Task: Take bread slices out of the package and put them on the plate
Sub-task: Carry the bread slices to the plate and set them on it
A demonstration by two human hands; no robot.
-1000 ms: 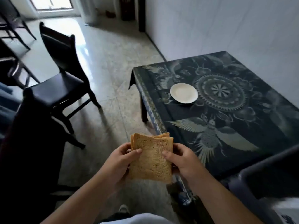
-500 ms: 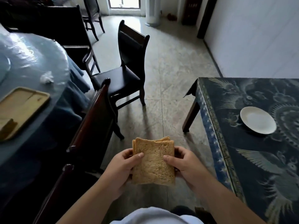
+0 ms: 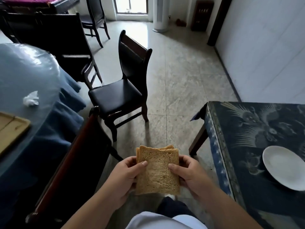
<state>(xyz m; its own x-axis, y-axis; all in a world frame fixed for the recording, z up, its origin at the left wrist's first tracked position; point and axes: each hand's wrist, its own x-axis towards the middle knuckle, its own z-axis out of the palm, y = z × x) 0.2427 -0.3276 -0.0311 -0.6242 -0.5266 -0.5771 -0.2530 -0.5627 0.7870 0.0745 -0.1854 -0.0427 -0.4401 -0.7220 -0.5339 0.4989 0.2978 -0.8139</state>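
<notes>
A small stack of brown bread slices (image 3: 157, 171) is held upright in front of me over the floor. My left hand (image 3: 125, 176) grips its left edge with the thumb on the front slice. My right hand (image 3: 189, 175) grips the right edge the same way. A white plate (image 3: 283, 167) lies bare on the dark patterned table (image 3: 247, 129) at the right, an arm's length from the bread. No bread package is in view.
A black chair (image 3: 122, 91) stands ahead on the tiled floor. A dark wooden chair back (image 3: 74, 154) is close on my left. A blue-covered round table (image 3: 33, 96) at left carries a wooden tray (image 3: 11, 129) and a crumpled tissue (image 3: 31, 98).
The view has swung left: the plate and patterned table slid to the right edge, the round table came into view. Both hands keep the same hold on the bread.
</notes>
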